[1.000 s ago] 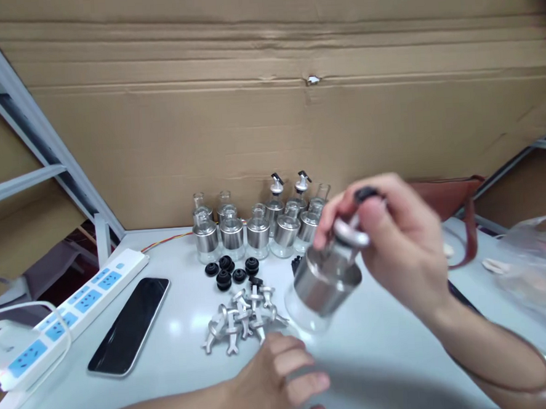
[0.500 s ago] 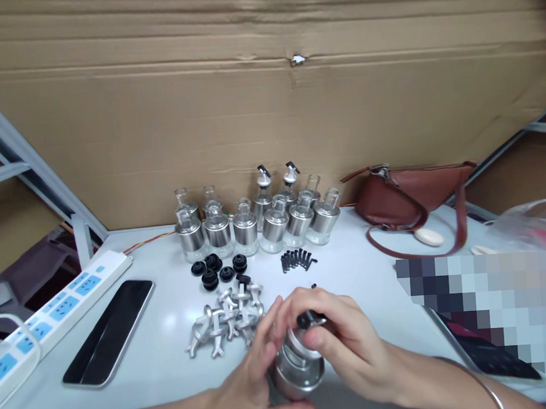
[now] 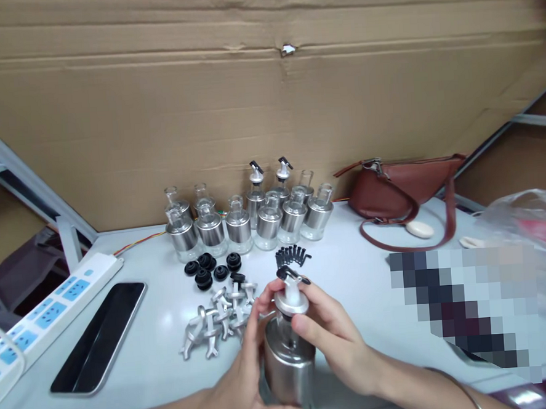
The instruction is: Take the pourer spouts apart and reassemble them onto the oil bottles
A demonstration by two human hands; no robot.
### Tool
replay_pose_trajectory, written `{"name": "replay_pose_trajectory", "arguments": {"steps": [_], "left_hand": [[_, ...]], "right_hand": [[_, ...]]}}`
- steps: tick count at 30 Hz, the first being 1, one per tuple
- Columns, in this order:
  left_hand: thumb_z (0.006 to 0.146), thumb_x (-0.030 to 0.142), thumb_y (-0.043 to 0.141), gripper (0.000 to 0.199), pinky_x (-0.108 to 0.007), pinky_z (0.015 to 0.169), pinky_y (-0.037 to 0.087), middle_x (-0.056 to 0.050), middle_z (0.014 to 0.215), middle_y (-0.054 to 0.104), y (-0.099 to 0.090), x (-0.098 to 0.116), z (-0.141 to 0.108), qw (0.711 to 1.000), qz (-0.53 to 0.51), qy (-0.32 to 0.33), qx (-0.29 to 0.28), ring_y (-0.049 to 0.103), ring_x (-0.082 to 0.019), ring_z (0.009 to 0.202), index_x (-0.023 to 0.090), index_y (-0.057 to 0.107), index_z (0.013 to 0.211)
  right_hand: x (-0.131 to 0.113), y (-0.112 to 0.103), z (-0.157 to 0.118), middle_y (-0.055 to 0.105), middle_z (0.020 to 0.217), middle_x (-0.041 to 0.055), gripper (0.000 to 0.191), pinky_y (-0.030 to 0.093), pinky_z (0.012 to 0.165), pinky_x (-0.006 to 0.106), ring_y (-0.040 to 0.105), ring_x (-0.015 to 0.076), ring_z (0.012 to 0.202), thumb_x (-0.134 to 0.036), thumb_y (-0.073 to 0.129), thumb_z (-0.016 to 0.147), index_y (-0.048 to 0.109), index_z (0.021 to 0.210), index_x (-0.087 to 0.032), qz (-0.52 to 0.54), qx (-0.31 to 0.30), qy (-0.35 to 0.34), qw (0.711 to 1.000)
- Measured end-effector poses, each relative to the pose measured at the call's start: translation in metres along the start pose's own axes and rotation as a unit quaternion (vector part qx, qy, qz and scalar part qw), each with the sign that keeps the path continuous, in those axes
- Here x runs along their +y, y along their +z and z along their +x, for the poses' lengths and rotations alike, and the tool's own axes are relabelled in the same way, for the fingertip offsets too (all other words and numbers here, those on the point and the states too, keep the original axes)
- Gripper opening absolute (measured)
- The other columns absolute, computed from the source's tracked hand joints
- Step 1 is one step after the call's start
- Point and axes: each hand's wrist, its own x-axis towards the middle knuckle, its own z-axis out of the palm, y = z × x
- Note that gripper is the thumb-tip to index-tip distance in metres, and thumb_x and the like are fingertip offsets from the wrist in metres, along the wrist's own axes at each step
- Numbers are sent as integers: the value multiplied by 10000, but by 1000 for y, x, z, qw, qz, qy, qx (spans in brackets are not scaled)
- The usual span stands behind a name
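Between my two hands stands an oil bottle (image 3: 290, 367) with a steel band and a silver pourer with a black flip lid (image 3: 292, 299) in its neck. My left hand (image 3: 253, 372) wraps round the bottle's body from the left. On the right, the fingers and thumb of my right hand (image 3: 334, 336) close round the neck just under the pourer. Several silver pourer spouts (image 3: 222, 315) lie in a pile left of the bottle. Black rubber stoppers (image 3: 203, 278) and small black levers (image 3: 292, 256) are behind them.
Glass bottles (image 3: 237, 226) with steel bands stand in rows at the back, two with pourers. A phone (image 3: 100, 338) and a power strip (image 3: 49, 320) lie on the left. A brown handbag (image 3: 406, 190) and a plastic bag (image 3: 528, 220) sit on the right; cardboard (image 3: 203, 116) rises behind.
The bottle has tipped more upright, and its pourer now shows above my fingers. My right hand has slid from the pourer's top down to the neck. The camera view has shifted slightly.
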Motion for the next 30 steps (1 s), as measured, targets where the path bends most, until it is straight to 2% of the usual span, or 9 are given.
{"name": "replay_pose_trajectory", "arguments": {"steps": [4,8,14,19,22,26,30], "left_hand": [[770,596,687,1120,-627,1160,107,-182,1602,-54,-3,1,-1,998,11,-60,-31,-4,-421,1468,284,-93,1511],[781,601,666,1187,-618,1159,136,-211,1585,-86,-3,-1,-2,992,-13,-93,-82,-13,-414,1469,239,-225,1477],[748,645,668,1260,-629,1156,31,-227,1576,-142,-1,-5,-4,989,-19,-130,-70,-153,-410,1452,183,-261,1462],[752,596,696,1249,-638,1148,21,-240,1566,-158,-3,-10,-9,987,-9,-135,-83,-147,-422,1449,187,-248,1462],[741,593,708,1253,-629,1151,34,-243,1567,-114,-4,-7,-8,987,-8,-141,-74,-106,-428,1454,191,-236,1461],[745,632,676,1195,-625,1149,94,-264,1552,45,-5,2,-3,986,-23,-155,-64,44,-430,1455,166,-147,1475],[737,670,660,1219,-642,1132,92,-287,1535,87,-4,2,-5,980,-35,-186,-58,63,-439,1447,162,-179,1461]], "right_hand": [[0,8,1,681,970,66,293,520,813,350,657,197,884,-463,563,922,569,1103,-233,11,-3,-17,1000],[7,16,2,671,818,45,364,512,711,339,646,197,777,-538,525,920,542,1088,-215,-23,36,-17,999],[9,20,11,620,746,-22,318,489,657,272,620,128,668,-523,547,920,522,1032,-226,65,71,25,995],[6,23,19,570,687,-55,395,472,566,248,609,117,573,-600,584,857,500,963,-228,107,94,63,988],[5,25,23,570,630,-67,450,476,545,250,606,122,524,-660,564,833,481,955,-236,124,108,88,983],[1,21,30,614,604,-39,511,477,561,260,625,146,540,-698,585,788,510,922,-211,154,123,143,970],[-4,8,35,684,703,47,498,483,619,256,632,141,601,-644,541,854,602,859,-150,222,81,221,946]]}}
